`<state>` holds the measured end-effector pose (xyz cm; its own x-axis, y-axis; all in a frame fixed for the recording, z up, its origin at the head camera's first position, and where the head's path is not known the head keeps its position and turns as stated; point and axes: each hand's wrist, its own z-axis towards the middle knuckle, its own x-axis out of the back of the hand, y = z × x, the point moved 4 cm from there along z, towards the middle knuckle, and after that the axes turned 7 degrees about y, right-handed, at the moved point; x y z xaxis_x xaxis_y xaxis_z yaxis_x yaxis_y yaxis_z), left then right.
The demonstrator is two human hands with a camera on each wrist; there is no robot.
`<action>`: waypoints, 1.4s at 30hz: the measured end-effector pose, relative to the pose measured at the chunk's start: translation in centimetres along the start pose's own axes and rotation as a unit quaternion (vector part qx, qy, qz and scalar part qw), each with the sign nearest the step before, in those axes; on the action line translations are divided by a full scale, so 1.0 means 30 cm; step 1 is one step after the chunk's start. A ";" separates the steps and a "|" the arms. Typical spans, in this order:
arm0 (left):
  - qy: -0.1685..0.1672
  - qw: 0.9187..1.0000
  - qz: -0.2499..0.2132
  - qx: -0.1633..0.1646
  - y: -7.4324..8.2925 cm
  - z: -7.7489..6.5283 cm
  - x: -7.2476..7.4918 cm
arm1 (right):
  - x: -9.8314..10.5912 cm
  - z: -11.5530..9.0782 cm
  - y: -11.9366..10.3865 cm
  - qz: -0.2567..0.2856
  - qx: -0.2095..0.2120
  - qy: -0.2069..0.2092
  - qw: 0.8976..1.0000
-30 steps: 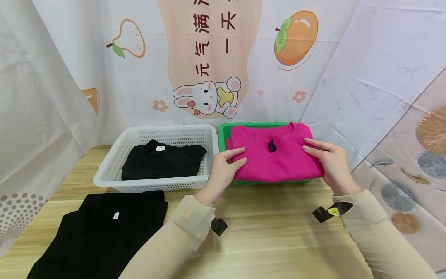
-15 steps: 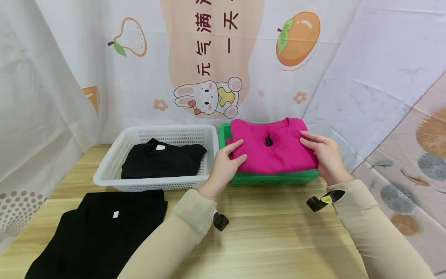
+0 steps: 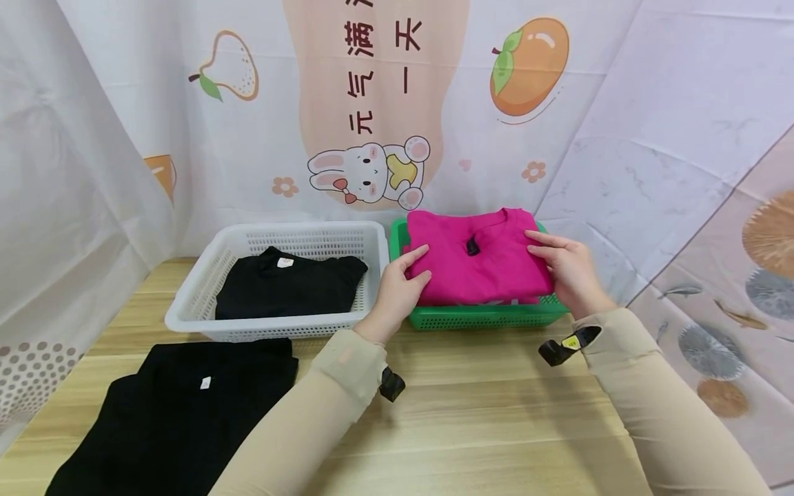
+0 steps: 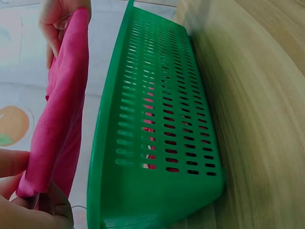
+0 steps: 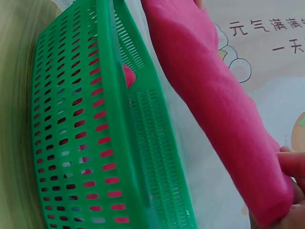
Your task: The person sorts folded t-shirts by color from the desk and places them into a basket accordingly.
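Both hands hold a folded bright pink T-shirt (image 3: 480, 269) with a black neck label, over the green basket (image 3: 490, 318). My left hand (image 3: 395, 293) pinches its left edge, thumb on top and fingers curled beneath, as the left wrist view shows. At the opposite edge my right hand (image 3: 571, 274) grips it the same way. In the right wrist view the shirt (image 5: 214, 109) hangs above the basket's rim, with a gap between. More pink cloth (image 5: 128, 76) shows inside the basket and through its slots.
Left of the green basket stands a white basket (image 3: 186, 324) holding a folded black shirt (image 3: 285, 289). Another black shirt (image 3: 180, 420) lies on the wooden table (image 3: 471, 420) at front left. A printed curtain (image 3: 248, 172) hangs close behind the baskets.
The pink T-shirt has moved back and slightly left in both hands, uncovering the green basket's front wall. The right hand has moved inward with it. The black shirts have stayed put.
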<state>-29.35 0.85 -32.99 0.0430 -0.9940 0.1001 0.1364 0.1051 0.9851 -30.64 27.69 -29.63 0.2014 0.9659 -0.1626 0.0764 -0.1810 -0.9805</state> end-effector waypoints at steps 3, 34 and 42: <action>0.003 1.000 0.007 0.001 -0.003 0.004 -0.005 | -0.004 0.010 0.008 0.010 -0.010 0.006 1.000; 0.019 0.999 0.046 0.009 -0.030 0.021 -0.022 | 0.007 0.067 0.085 0.004 0.022 0.155 0.988; 0.033 0.997 0.062 0.011 -0.036 0.025 -0.020 | 0.005 0.069 0.087 0.027 0.024 0.177 0.983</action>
<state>-30.28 1.31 -34.01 0.1224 -0.9694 0.2127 0.1039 0.2256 0.9687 -32.42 27.75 -32.45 0.5328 0.8282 -0.1738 0.0127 -0.2132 -0.9769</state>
